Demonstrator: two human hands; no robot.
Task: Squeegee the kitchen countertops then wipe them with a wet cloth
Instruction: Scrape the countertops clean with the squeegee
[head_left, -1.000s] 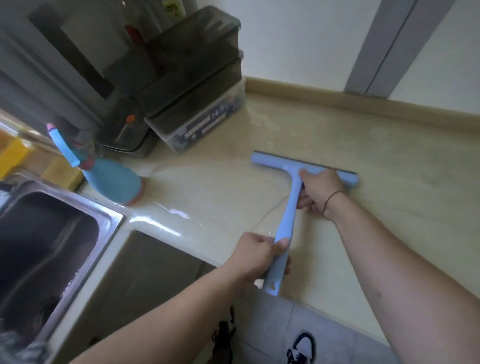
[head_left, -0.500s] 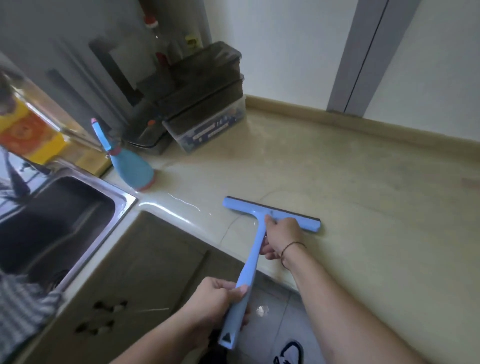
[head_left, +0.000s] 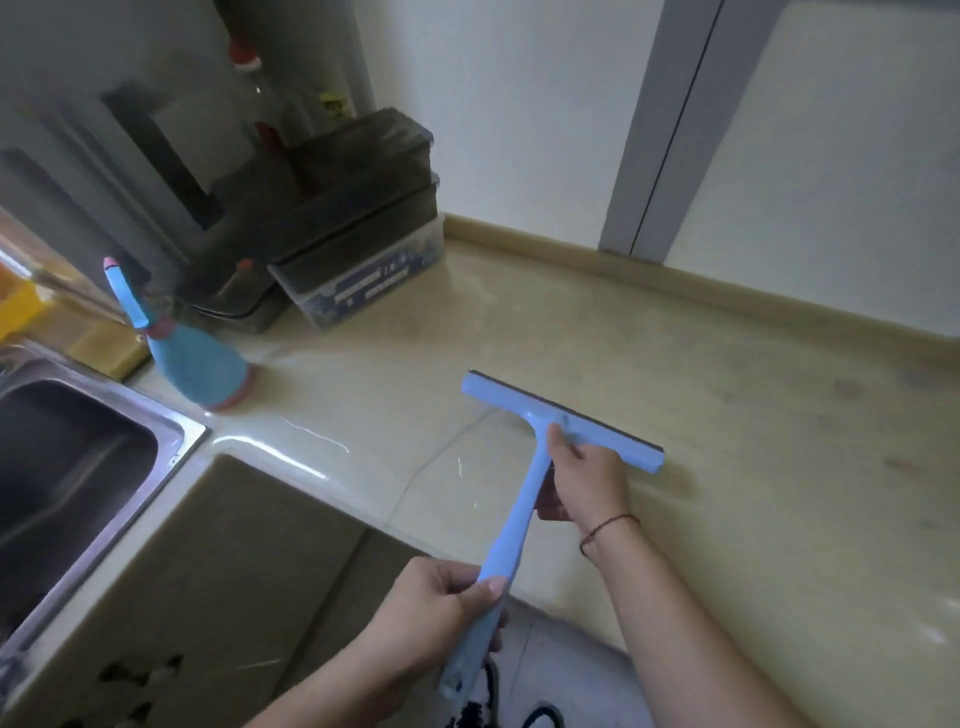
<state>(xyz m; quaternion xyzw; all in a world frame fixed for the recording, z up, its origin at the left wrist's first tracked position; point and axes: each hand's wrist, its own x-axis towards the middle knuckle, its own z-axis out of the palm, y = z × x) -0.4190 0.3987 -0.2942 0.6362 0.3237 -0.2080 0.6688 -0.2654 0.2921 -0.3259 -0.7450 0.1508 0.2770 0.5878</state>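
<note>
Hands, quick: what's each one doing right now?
Left hand: holds the lower end of the squeegee handle.
Right hand: holds the handle just below the blade.

Two bare forearms, no sleeves, thin beaded bracelet (head_left: 609, 525) round right wrist

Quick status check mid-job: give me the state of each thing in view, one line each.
squeegee: blade down on the countertop, handle angled back toward the person
left hand: grips the lower handle
right hand: grips the handle just below the blade head
countertop: wet sheen by the sink, faint smudges at right
spray bottle: standing, nozzle tilted left
sink: basin dark, contents unclear
storage boxes: stacked, lids on
</note>
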